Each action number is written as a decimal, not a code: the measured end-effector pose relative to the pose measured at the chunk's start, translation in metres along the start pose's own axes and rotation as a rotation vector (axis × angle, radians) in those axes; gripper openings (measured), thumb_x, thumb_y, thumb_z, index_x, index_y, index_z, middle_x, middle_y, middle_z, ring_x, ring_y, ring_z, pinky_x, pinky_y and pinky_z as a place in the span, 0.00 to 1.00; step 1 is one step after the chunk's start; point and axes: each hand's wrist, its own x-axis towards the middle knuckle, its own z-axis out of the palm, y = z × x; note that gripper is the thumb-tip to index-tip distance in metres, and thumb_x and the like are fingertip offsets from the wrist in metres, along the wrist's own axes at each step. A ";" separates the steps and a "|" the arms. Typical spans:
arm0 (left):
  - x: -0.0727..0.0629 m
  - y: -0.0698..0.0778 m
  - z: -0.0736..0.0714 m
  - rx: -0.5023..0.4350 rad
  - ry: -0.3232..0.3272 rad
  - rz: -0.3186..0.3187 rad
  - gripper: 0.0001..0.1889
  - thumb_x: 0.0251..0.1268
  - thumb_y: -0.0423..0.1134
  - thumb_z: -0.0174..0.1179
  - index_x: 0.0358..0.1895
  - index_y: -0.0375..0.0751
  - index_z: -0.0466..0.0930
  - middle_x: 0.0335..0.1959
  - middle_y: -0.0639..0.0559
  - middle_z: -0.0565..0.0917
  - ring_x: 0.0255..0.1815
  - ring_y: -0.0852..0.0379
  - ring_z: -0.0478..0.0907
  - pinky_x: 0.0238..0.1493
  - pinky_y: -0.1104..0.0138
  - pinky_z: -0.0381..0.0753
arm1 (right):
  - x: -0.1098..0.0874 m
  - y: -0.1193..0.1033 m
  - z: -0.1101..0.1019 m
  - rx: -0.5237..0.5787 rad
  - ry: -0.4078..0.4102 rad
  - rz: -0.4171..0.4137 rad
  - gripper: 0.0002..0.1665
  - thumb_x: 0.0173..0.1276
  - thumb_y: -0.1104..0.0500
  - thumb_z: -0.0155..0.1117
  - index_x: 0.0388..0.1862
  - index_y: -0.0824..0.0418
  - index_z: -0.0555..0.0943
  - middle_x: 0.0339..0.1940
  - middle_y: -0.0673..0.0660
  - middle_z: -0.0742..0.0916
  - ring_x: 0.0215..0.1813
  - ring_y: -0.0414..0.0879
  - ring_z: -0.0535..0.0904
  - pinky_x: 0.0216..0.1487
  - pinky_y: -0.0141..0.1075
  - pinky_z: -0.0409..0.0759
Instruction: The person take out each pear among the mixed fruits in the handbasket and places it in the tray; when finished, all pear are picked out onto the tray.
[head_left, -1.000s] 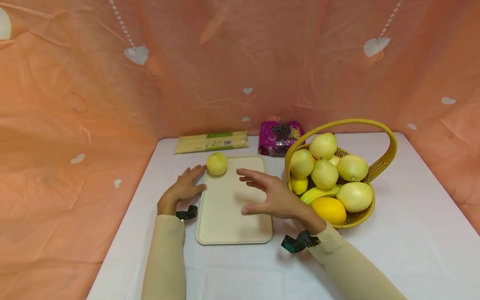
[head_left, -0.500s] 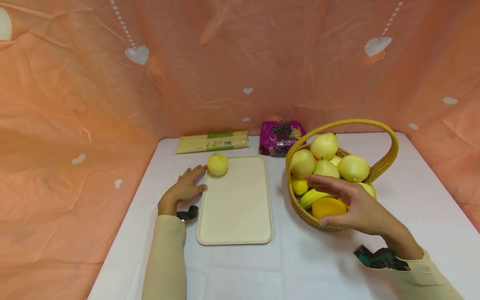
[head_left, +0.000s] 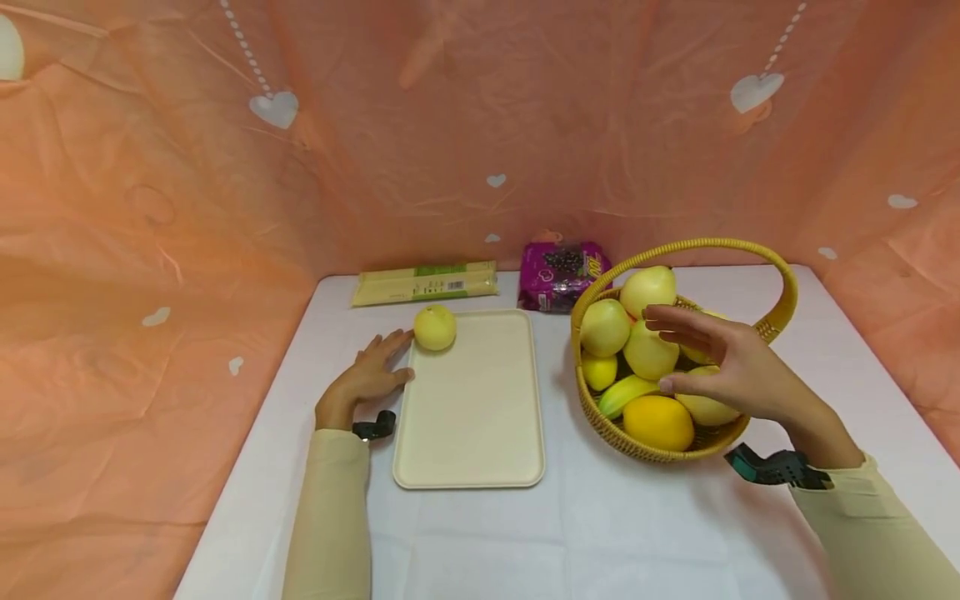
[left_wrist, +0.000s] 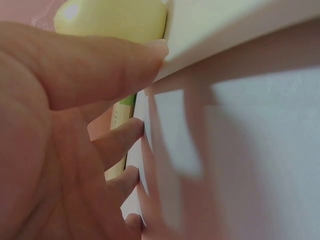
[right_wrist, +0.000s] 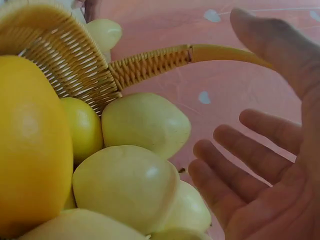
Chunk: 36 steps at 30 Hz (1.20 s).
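A woven yellow basket (head_left: 780, 308) on the right of the white table holds several pale yellow-green fruits (head_left: 649, 352), a banana (head_left: 626, 390) and an orange-yellow fruit (head_left: 658, 422). My right hand (head_left: 708, 362) hovers spread over the fruit, holding nothing; in the right wrist view its fingers (right_wrist: 250, 160) stay apart from the fruits (right_wrist: 127, 185). A cream tray (head_left: 472, 417) lies at the centre with one pale fruit (head_left: 435, 327) at its far left corner. My left hand (head_left: 371, 375) rests flat on the table against the tray's left edge (left_wrist: 210, 35), thumb touching the rim.
A long yellow-green packet (head_left: 425, 283) and a purple snack bag (head_left: 561, 273) lie at the back of the table. Orange cloth with white hearts walls the scene on three sides. Bare white tabletop (head_left: 585, 533) lies in front of tray and basket.
My right hand moved from over the tray rightward to the basket, then further back above the fruit. The left hand and the fruit on the tray stayed still.
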 end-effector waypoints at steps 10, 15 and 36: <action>0.001 -0.003 0.002 0.004 0.003 0.021 0.41 0.80 0.41 0.61 0.90 0.42 0.53 0.92 0.34 0.48 0.92 0.27 0.33 0.87 0.29 0.29 | 0.042 0.002 -0.005 -0.231 -0.021 0.100 0.45 0.66 0.57 0.85 0.80 0.60 0.77 0.74 0.61 0.86 0.69 0.62 0.86 0.65 0.12 0.72; -0.001 -0.002 0.001 0.002 0.002 0.012 0.41 0.80 0.41 0.61 0.90 0.43 0.53 0.92 0.35 0.48 0.92 0.28 0.32 0.87 0.29 0.29 | 0.060 0.007 -0.003 -0.311 -0.078 0.086 0.45 0.66 0.52 0.85 0.81 0.55 0.77 0.68 0.57 0.89 0.65 0.57 0.88 0.70 0.34 0.83; 0.001 -0.005 0.001 -0.010 0.011 0.033 0.41 0.80 0.40 0.61 0.90 0.44 0.54 0.92 0.34 0.48 0.92 0.27 0.32 0.86 0.28 0.28 | 0.073 0.012 0.019 -0.386 -0.132 0.187 0.47 0.68 0.44 0.83 0.82 0.48 0.75 0.68 0.63 0.87 0.63 0.60 0.83 0.67 0.61 0.82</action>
